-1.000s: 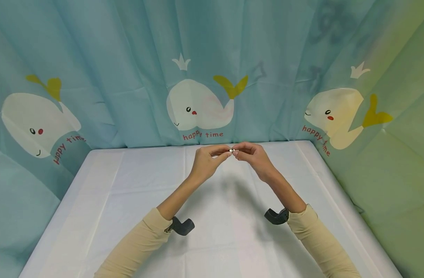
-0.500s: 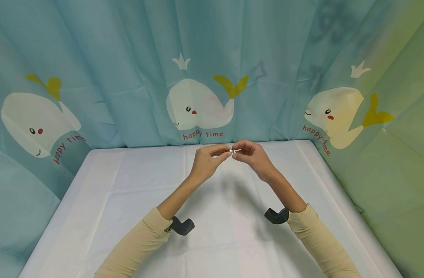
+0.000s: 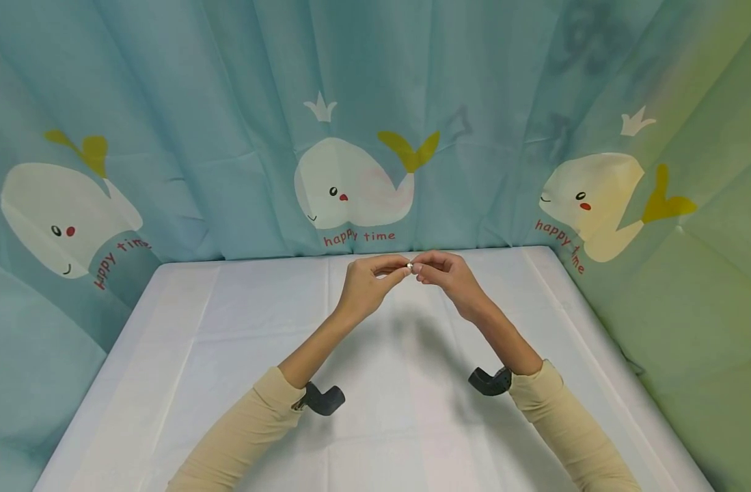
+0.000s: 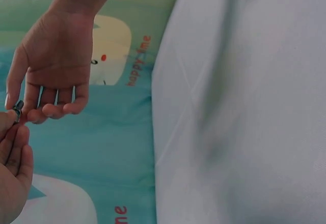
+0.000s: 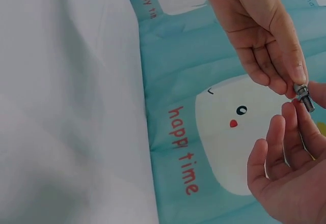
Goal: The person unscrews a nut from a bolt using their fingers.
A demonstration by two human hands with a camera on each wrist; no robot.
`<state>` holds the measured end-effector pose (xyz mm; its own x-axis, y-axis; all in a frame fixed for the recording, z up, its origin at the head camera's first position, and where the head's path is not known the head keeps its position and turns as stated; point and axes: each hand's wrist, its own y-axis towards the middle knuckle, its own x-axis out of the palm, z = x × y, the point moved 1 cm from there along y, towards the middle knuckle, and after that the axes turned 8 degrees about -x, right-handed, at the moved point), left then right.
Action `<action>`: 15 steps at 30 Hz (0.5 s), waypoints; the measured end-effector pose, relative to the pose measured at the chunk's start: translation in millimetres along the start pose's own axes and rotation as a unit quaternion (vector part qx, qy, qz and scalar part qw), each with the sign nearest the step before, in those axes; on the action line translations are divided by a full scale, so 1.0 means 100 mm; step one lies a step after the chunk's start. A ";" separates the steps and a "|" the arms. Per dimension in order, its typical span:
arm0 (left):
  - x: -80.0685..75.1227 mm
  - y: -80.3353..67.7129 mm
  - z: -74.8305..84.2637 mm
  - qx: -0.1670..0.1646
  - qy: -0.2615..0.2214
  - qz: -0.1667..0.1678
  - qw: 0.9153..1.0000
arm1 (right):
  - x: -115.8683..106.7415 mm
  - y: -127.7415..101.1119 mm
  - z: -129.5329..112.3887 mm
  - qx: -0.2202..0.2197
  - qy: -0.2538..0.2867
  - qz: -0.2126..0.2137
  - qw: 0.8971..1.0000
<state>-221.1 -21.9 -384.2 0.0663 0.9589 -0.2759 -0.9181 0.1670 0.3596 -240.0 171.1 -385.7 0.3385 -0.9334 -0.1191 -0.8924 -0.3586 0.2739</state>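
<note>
Both hands meet in the air above the far middle of the white table (image 3: 227, 342). Between them is a small metal bolt (image 3: 410, 265) with a nut on it. My left hand (image 3: 402, 269) pinches the nut end with thumb and forefinger. My right hand (image 3: 419, 268) pinches the other end. In the right wrist view the bolt (image 5: 304, 96) shows its thread and nut, with the left hand's fingertips (image 5: 295, 76) on the nut. In the left wrist view only a bit of the bolt (image 4: 18, 109) shows between the hands.
A blue-green curtain (image 3: 363, 123) printed with white whales hangs round the table at the back and both sides. Dark camera mounts (image 3: 322, 400) sit on both wrists. The white tablecloth stretches towards me under the arms.
The right hand's fingers have shifted a little round the bolt, and its shaft shows less than half a second ago. Both hands stay in the same place.
</note>
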 end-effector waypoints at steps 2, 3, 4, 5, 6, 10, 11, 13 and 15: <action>0.00 0.00 0.00 0.003 -0.001 0.000 1.000 | 0.01 0.00 0.00 -0.001 0.008 0.004 1.000; 0.00 0.00 0.00 0.005 -0.003 0.000 1.000 | 0.01 0.00 0.00 -0.002 0.010 0.005 1.000; 0.00 0.00 -0.01 0.006 -0.005 0.000 1.000 | 0.01 0.00 -0.01 -0.003 0.012 0.005 1.000; 0.00 0.00 -0.01 0.007 -0.007 0.001 1.000 | 0.01 0.00 -0.01 -0.005 0.010 0.004 1.000; 0.00 0.00 -0.01 0.007 -0.011 0.000 1.000 | 0.01 -0.01 -0.01 -0.009 0.007 0.002 1.000; 0.00 0.00 -0.02 0.004 -0.019 0.000 1.000 | 0.01 -0.01 -0.02 -0.021 -0.003 -0.008 1.000; 0.00 0.00 -0.02 0.003 -0.019 0.000 1.000 | 0.01 -0.01 -0.02 -0.024 -0.004 -0.010 1.000; 0.00 0.00 -0.01 0.002 -0.015 0.000 1.000 | 0.02 -0.01 -0.02 -0.027 -0.003 -0.012 1.000; 0.00 0.00 -0.01 0.001 -0.011 0.000 1.000 | 0.02 -0.01 -0.01 -0.030 -0.001 -0.013 0.999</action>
<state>-221.3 -22.5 -384.9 0.0756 0.9636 -0.2566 -0.9175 0.1680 0.3605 -238.5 169.9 -384.9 0.3607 -0.9238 -0.1284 -0.8635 -0.3828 0.3282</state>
